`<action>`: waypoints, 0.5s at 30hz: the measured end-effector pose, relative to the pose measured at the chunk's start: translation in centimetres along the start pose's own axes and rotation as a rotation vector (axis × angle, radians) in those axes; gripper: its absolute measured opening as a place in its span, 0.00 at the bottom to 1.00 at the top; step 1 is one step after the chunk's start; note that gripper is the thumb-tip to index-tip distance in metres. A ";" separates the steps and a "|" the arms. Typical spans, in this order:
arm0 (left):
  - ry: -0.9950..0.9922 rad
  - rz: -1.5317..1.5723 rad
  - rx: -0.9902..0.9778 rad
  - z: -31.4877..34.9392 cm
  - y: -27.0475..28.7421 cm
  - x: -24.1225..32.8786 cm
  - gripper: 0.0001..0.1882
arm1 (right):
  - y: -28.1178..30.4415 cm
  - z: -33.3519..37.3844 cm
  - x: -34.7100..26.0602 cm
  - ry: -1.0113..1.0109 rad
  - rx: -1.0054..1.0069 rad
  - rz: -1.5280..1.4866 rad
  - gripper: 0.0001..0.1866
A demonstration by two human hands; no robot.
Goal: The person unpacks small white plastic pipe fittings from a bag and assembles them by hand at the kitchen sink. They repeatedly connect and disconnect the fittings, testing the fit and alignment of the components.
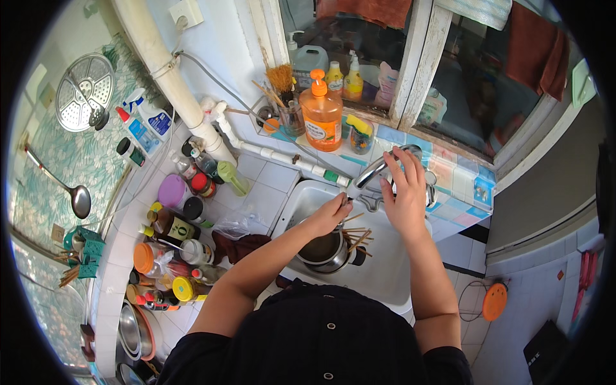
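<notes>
My left hand is closed in a pinch just below the spout end of the chrome faucet. What its fingers hold is too small to make out. My right hand reaches up with fingers stretched and spread over the faucet's body; whether it touches the metal I cannot tell. Beneath my left hand a metal pot with a dark handle stands in the white sink. Several wooden chopsticks lean out over the pot's right side.
An orange pump bottle and a glass holding a yellow sponge stand on the ledge behind the sink. Jars and bottles, one with a yellow lid, crowd the left counter. A white pipe runs along the wall.
</notes>
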State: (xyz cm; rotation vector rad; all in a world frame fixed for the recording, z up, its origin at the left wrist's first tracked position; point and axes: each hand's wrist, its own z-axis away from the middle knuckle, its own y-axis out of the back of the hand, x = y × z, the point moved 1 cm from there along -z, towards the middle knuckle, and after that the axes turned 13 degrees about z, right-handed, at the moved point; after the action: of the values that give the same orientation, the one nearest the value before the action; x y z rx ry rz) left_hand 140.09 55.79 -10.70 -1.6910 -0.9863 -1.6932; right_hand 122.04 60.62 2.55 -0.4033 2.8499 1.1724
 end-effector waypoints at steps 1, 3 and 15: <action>0.018 -0.016 -0.005 0.1 0.1 0.0 0.10 | -0.1 0.1 0.0 -0.002 0.001 0.004 0.27; 0.011 0.011 0.007 0.7 0.0 -1.1 0.09 | -0.3 0.4 -0.3 -0.007 0.018 -0.014 0.28; 0.064 1.140 0.292 5.4 1.2 -2.2 0.10 | -7.2 10.8 -5.3 -0.083 -0.469 -0.593 0.26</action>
State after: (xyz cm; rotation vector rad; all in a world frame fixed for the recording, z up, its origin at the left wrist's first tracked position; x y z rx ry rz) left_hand 144.39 59.17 -13.10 -1.4986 -0.1027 -0.7792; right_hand 128.26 64.47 -9.46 -1.0860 2.1093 1.6263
